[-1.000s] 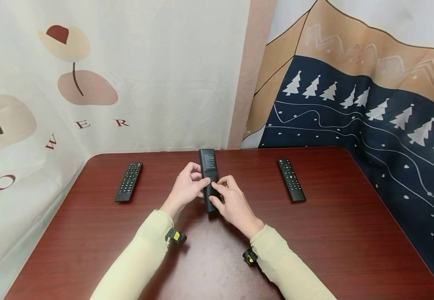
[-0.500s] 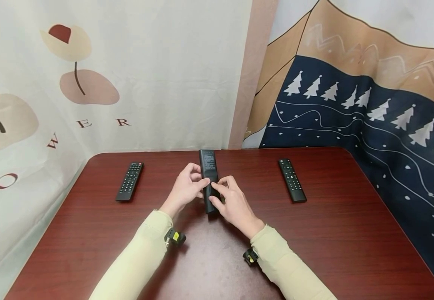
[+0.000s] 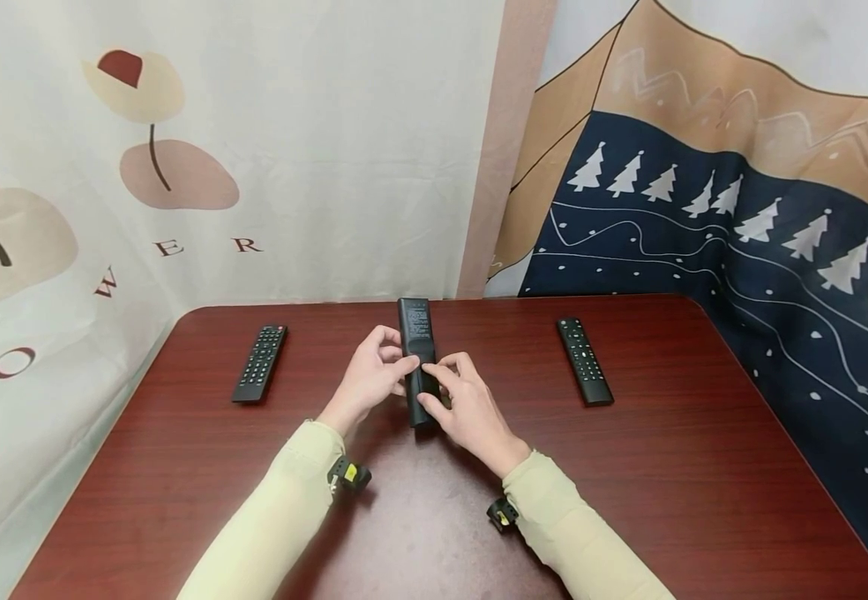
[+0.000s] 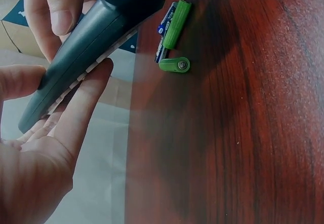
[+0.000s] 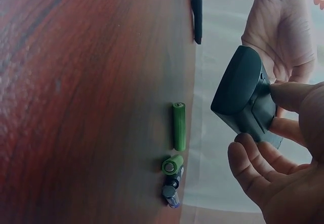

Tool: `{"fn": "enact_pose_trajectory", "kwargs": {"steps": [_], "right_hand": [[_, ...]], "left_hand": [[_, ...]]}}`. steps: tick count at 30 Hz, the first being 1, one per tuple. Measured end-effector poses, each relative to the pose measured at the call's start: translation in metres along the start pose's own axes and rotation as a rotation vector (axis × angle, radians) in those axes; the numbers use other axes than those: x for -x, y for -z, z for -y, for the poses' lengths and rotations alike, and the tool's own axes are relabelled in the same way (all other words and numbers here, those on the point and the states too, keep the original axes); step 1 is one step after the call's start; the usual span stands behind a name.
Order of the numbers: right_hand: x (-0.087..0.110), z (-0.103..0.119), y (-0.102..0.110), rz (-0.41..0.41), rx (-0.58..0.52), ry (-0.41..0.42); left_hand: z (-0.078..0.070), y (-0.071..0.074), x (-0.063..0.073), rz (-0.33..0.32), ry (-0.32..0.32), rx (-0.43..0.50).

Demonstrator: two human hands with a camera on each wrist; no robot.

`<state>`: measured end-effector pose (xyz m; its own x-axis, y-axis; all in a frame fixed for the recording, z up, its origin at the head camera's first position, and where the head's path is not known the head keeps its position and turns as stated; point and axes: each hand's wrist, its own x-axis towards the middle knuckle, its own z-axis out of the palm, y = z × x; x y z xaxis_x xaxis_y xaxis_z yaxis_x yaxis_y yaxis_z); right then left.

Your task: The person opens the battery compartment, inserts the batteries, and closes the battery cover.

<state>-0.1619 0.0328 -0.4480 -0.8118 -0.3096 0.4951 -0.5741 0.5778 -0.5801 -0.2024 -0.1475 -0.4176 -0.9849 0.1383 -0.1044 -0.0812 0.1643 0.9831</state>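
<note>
A black remote control (image 3: 415,329) is held up over the table, its back with a printed label facing upward. My left hand (image 3: 370,371) grips its left side, thumb on the back and fingers beneath. In the left wrist view, pale keys line the underside of the remote control (image 4: 83,51). My right hand (image 3: 475,412) has thumb and forefinger on the lower back, near the battery cover (image 5: 263,105); its other fingers touch the side. Below lie green batteries (image 4: 177,26) and blue batteries (image 5: 172,196), hidden in the head view.
Two more black remotes lie keys up on the brown table (image 3: 179,500): one remote at the left (image 3: 260,364), another remote at the right (image 3: 584,361). Printed curtains (image 3: 329,150) hang behind the table's far edge.
Almost nothing differs. Both hands keep their places on the remote control, which tilts very slightly; the view has shifted a little.
</note>
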Motion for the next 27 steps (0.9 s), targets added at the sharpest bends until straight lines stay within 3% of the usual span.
{"fn": "enact_pose_trajectory", "kwargs": {"steps": [27], "right_hand": [[0.0021,0.001,0.0066,-0.01,-0.038,0.021]], "left_hand": [[0.0011,0.0039,-0.0017,-0.018,0.004,0.034]]}}
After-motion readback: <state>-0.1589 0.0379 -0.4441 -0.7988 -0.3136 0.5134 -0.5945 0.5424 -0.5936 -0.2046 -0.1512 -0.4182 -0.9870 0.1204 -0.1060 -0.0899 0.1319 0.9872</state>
